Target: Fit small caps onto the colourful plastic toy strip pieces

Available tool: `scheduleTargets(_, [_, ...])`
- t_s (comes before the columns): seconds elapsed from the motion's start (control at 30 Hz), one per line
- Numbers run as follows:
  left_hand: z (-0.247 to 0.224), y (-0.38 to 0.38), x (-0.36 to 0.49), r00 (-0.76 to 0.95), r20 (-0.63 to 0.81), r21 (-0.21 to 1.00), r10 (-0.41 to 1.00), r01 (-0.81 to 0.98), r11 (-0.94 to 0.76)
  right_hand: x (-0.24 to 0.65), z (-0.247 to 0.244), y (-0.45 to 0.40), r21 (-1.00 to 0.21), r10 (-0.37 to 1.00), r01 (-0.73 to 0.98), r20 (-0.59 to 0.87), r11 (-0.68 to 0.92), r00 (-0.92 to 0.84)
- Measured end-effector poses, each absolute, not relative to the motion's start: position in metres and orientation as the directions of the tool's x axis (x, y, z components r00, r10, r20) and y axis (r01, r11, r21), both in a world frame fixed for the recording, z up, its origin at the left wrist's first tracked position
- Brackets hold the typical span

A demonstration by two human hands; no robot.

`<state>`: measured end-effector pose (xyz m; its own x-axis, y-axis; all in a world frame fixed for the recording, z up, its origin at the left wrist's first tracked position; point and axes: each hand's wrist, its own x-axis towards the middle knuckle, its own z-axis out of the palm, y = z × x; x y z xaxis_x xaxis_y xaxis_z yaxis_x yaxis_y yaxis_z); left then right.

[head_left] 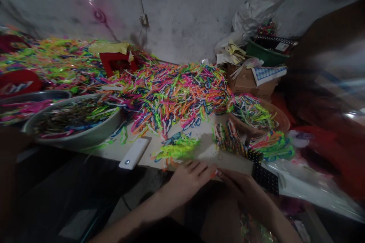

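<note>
My left hand (191,177) and my right hand (238,183) meet at the front edge of the table (202,155). Their fingertips are closed around a small orange-and-white piece (213,174), mostly hidden by the fingers. Just beyond my left hand lies a small heap of yellow-green strips (178,147) with a few orange and blue ones. Past my right hand, a bundle of thin, multi-coloured pieces (228,136) lies in rows, beside a cluster of green and orange strips (272,146).
A large heap of bright strips (182,95) covers the table's back. To the left are a pale basin (114,123), a white device (134,153) and a red stool (107,62). An orange basin (282,121) and cardboard box (248,83) stand right. A blurred person (336,68) is far right.
</note>
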<state>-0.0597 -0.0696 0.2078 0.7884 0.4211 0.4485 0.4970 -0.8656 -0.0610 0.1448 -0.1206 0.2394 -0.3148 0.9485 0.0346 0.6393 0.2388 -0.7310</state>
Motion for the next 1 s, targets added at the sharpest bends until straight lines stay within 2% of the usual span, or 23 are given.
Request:
scheduleTargets(0.17, [0.204, -0.069, -0.057, 0.823, 0.412, -0.027, 0.391, 0.439, -0.898, 0.150, 0.236, -0.122, -0.736, 0.935, 0.635, -0.007, 0.236, -0.356])
scheduleTargets(0.33, [0.193, -0.069, -0.047, 0.855, 0.337, -0.005, 0.395, 0.421, -0.907, 0.156, 0.230, -0.128, -0.684, 0.930, 0.694, -0.062, 0.224, -0.362])
scheduleTargets(0.5, [0.177, -0.068, -0.039, 0.866, 0.397, -0.040, 0.304, 0.347, -0.937, 0.163, 0.218, -0.131, -0.616, 0.914, 0.742, -0.084, 0.266, -0.398])
scheduleTargets(0.57, [0.175, -0.063, -0.038, 0.876, 0.379, -0.033, 0.298, 0.334, -0.942, 0.163, 0.211, -0.129, -0.610, 0.917, 0.743, -0.065, 0.276, -0.394])
scheduleTargets(0.7, [0.183, -0.047, -0.030, 0.893, 0.303, -0.001, 0.334, 0.350, -0.937, 0.165, 0.194, -0.116, -0.626, 0.955, 0.756, -0.057, 0.192, -0.290])
scheduleTargets(0.8, [0.201, -0.043, -0.021, 0.853, 0.366, 0.023, 0.371, 0.391, -0.920, 0.173, 0.176, -0.093, -0.491, 0.985, 0.862, -0.042, 0.127, -0.169])
scheduleTargets(0.87, [0.218, -0.051, -0.021, 0.808, 0.408, 0.117, 0.425, 0.415, -0.902, 0.181, 0.164, -0.071, -0.391, 0.999, 0.920, -0.014, 0.040, -0.050])
scheduleTargets(0.93, [0.235, -0.065, -0.030, 0.765, 0.412, 0.229, 0.495, 0.439, -0.869, 0.191, 0.153, -0.044, -0.338, 0.999, 0.940, 0.004, -0.050, 0.054])
scheduleTargets(1.0, [0.246, -0.080, -0.045, 0.769, 0.394, 0.227, 0.504, 0.450, -0.864, 0.200, 0.144, -0.017, -0.313, 0.991, 0.943, 0.028, -0.116, 0.131])
